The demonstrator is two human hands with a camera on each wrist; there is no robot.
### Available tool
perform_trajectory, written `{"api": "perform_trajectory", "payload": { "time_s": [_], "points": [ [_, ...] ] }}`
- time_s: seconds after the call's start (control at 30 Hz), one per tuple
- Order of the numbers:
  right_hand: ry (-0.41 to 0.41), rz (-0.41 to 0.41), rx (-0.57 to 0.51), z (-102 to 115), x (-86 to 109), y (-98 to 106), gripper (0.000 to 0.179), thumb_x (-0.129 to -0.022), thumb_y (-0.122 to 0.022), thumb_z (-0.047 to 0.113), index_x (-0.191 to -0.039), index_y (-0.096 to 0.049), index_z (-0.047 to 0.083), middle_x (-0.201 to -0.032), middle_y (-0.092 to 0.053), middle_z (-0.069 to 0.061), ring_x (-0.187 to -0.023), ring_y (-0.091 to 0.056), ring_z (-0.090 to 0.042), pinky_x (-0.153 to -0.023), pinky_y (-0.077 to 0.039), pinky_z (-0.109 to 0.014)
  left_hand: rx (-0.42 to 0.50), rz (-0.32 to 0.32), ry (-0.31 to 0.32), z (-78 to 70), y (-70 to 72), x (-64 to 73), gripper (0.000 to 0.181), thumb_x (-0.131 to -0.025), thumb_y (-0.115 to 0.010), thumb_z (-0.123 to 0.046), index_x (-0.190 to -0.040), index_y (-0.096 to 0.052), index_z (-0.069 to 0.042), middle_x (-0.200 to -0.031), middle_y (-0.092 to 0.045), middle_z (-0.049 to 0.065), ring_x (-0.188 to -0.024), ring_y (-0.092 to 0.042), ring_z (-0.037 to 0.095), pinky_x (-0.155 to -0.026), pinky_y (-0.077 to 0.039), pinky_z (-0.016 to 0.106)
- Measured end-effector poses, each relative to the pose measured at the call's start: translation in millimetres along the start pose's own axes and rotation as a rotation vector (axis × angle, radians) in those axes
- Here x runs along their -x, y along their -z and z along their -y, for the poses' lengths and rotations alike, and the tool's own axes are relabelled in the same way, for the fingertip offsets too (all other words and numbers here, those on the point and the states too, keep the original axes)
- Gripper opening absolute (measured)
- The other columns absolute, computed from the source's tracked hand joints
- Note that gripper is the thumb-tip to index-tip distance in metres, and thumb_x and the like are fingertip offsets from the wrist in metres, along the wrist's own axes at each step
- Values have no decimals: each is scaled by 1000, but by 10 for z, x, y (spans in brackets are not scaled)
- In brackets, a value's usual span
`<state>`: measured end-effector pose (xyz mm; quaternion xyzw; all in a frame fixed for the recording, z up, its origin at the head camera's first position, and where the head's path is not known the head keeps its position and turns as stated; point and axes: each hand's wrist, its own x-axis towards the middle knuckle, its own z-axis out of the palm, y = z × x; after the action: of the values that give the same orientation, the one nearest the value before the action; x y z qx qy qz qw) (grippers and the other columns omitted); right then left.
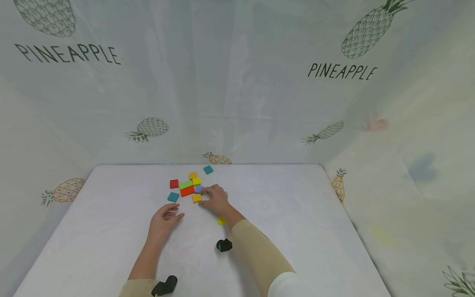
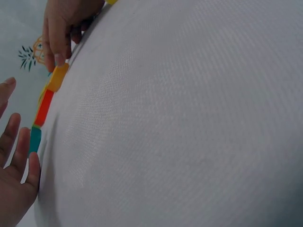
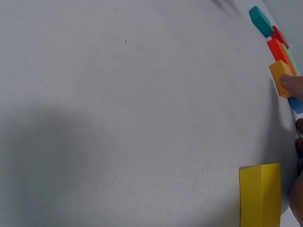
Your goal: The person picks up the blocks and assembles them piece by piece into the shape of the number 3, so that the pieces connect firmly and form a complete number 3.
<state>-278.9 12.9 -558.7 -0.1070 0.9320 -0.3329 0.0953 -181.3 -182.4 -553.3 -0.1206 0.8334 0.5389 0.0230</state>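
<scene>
Several coloured blocks lie grouped on the white table. My right hand (image 1: pixel 216 199) is at the group's right side, its thumb and index finger pinching an orange block (image 1: pixel 197 198). That block adjoins a red-orange block (image 1: pixel 187 191) and a blue block (image 1: pixel 199 189); the index finger partly covers the blue one. A light green block (image 1: pixel 185 185) and a yellow block (image 1: pixel 196 181) sit behind. My left hand (image 1: pixel 164 218) holds nothing, its fingers loosely bent just in front of a teal block (image 1: pixel 173 196).
A red block (image 1: pixel 174 184) lies at the group's left, and another orange block (image 1: pixel 193 175) behind it. Farther back is a second teal block (image 1: pixel 208 169). A separate yellow block (image 3: pixel 260 196) lies beside the right wrist. Pineapple-printed cloth (image 1: pixel 237 103) hangs behind the table (image 1: pixel 289 206).
</scene>
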Motion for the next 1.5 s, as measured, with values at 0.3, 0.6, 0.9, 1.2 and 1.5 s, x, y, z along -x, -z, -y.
{"api": "perform_trajectory", "payload": {
  "time_s": [0.3,0.6,0.9,1.2,1.5],
  "points": [
    [-22,2,37,7,-37,-22,33,-84,-77,36,-116,-68,34,-117,-50,6,-111,-45,-15,-97,-33,-38,-9,1,9,8,0,-6,47,-90,-71,-30,-131,-56,-14,-125,-58,12,-115,-52,28,-98,-44,47],
    [-13,-26,34,1,-28,-23,30,-84,-77,37,-112,-70,30,-115,-52,4,-112,-46,-17,-97,-33,-39,-16,12,1,7,-1,-10,48,-90,-71,-31,-131,-57,-13,-123,-59,13,-113,-52,28,-97,-45,47],
    [-52,-12,-144,-26,127,122,30,-84,-76,39,-112,-67,30,-112,-51,7,-106,-47,-16,-98,-36,-40,18,32,-6,-15,-59,-3,47,-90,-72,-30,-131,-57,-14,-125,-58,10,-115,-51,27,-99,-44,47],
    [-35,-50,-266,-182,346,303,33,-86,-75,35,-115,-66,24,-116,-52,5,-105,-50,-16,-94,-44,-32,55,61,-17,-78,-210,-23,45,-89,-73,-28,-129,-58,-17,-125,-58,7,-115,-51,25,-98,-45,46],
    [-4,-104,-349,-324,589,434,33,-88,-74,31,-118,-64,22,-122,-54,5,-110,-51,-18,-96,-44,-37,56,75,-47,-147,-389,29,43,-87,-75,-26,-126,-61,-17,-119,-62,6,-110,-53,25,-96,-46,45]
  ]
}}
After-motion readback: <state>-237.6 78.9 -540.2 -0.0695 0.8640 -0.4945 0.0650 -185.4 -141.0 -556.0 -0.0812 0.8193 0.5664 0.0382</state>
